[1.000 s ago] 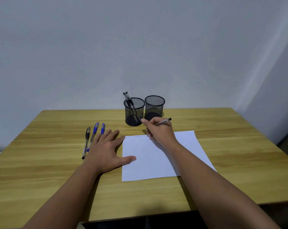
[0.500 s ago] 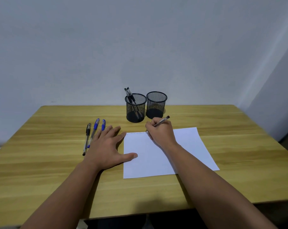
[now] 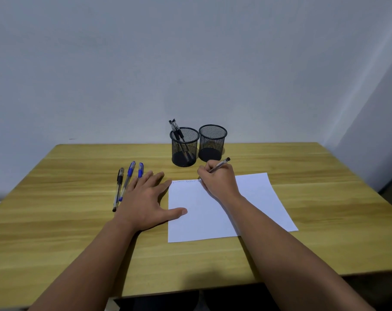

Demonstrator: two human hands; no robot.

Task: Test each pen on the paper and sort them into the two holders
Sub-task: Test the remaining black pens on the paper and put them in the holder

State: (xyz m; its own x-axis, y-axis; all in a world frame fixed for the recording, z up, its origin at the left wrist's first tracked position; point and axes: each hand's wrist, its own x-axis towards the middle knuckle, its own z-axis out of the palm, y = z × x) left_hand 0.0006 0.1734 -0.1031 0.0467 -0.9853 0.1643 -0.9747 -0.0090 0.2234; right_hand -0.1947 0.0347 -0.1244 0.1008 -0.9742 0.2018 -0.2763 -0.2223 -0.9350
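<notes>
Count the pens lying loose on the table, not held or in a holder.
3, side by side left of the paper: a black-capped pen outermost, a blue-capped pen beside it, and another blue-capped pen largely hidden under the left hand.

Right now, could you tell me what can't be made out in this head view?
- Pen tip: hidden behind the right hand.
- Marks on the paper: too faint and small to read.
- Third loose pen: lower part covered by the left hand.
- Pens in the left holder: count blurred by mesh.
</notes>
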